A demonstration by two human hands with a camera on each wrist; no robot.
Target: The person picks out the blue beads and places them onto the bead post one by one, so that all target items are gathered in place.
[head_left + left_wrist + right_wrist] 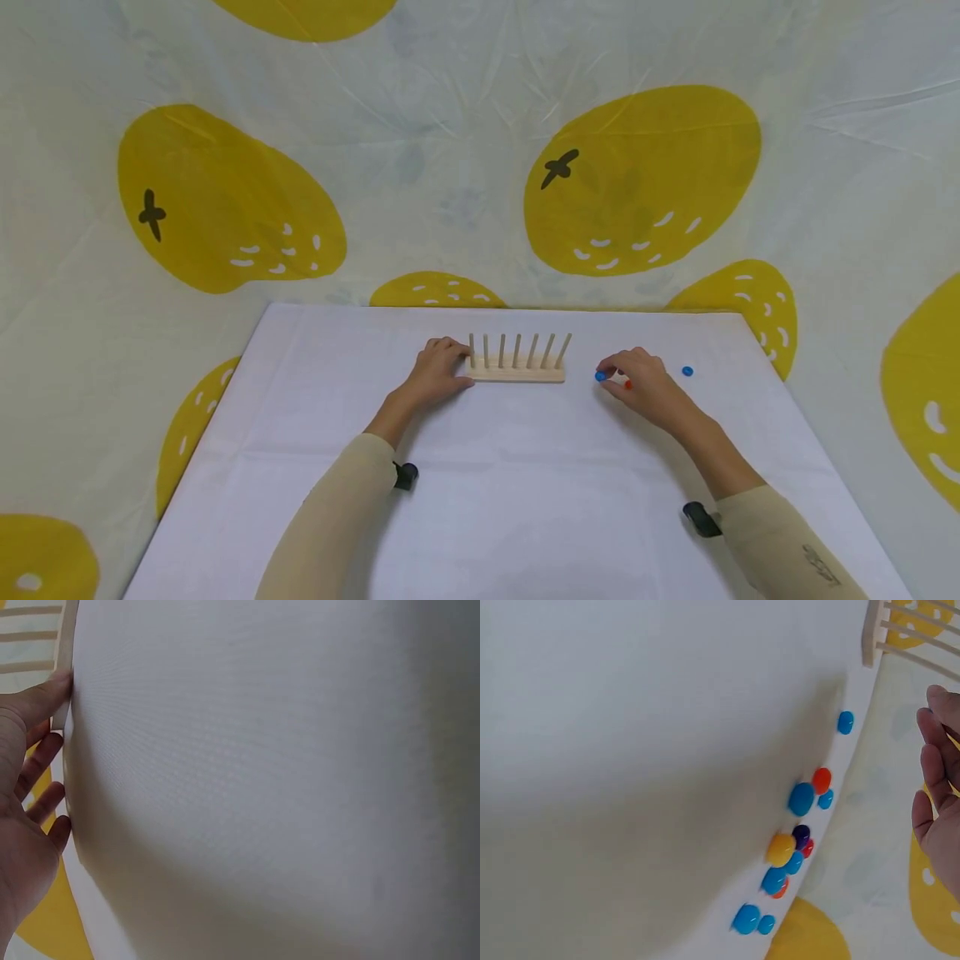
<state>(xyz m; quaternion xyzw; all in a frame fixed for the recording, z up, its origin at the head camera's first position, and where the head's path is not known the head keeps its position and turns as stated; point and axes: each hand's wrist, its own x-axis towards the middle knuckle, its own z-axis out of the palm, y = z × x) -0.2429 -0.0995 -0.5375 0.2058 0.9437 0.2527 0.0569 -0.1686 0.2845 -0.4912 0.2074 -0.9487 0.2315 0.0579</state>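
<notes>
A pale wooden peg stand [517, 375] with a row of several upright pegs is at the far middle of the table. My left hand [437, 371] holds its left end, thumb at the front edge and fingers round the end and back. In the left wrist view, the thumb [54, 688] lies against the base. Right of the stand, my right hand [643, 383] pinches a small blue bead [600, 377] between thumb and fingertips, above the table. Only a sliver of blue shows between the fingertips in the right wrist view. Below the hand is an orange bead [627, 385].
Several loose beads lie on the white cloth under and beside my right hand: a yellow bead [781, 850], a dark purple bead [801, 837], orange and blue ones. A blue bead [687, 371] lies farther right. Behind the table hangs a fruit-patterned cloth [450, 208].
</notes>
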